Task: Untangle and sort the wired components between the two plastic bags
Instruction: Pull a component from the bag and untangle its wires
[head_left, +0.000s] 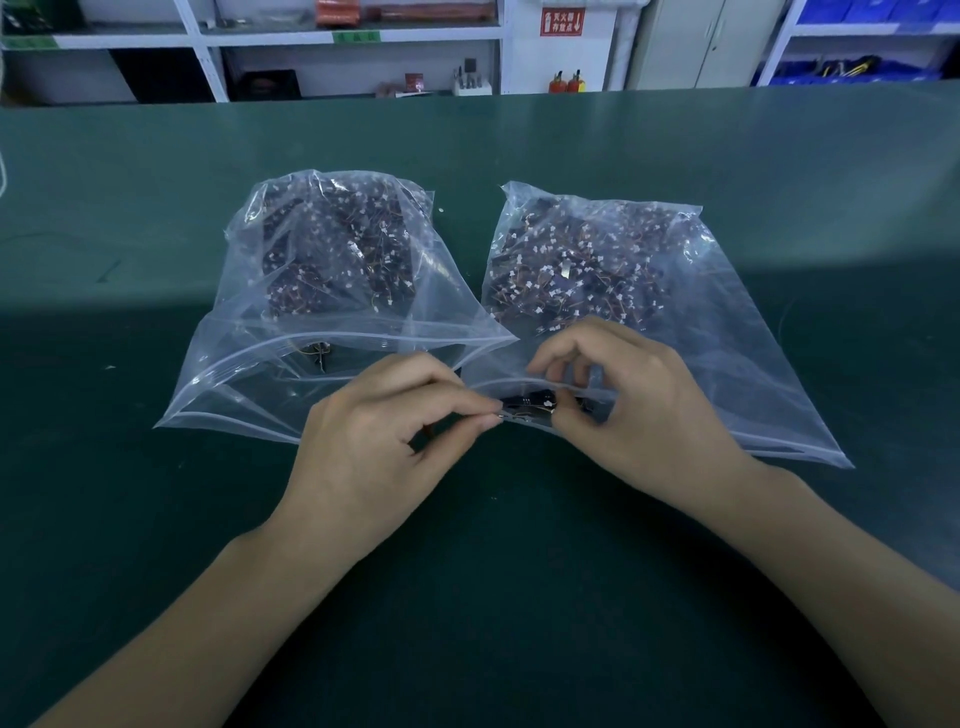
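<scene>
Two clear zip bags lie side by side on the green table, each holding a heap of small dark wired components with white connectors. The left bag (244, 384) has its mouth open toward me, and the right bag (737, 364) lies flatter. Between the bag mouths, my left hand (379, 441) pinches the wire end of a small black wired component (530, 404). My right hand (634, 410) grips the other end of that component with curled fingers, at the right bag's opening. A few loose components (318, 353) sit near the left bag's mouth.
The green table (156, 519) stretches wide around the bags, with its far edge against white shelving (260, 36). The shelves hold boxes and tools, and two red extinguishers (566, 83) stand behind. Blue bins (852, 67) fill the shelves at the far right.
</scene>
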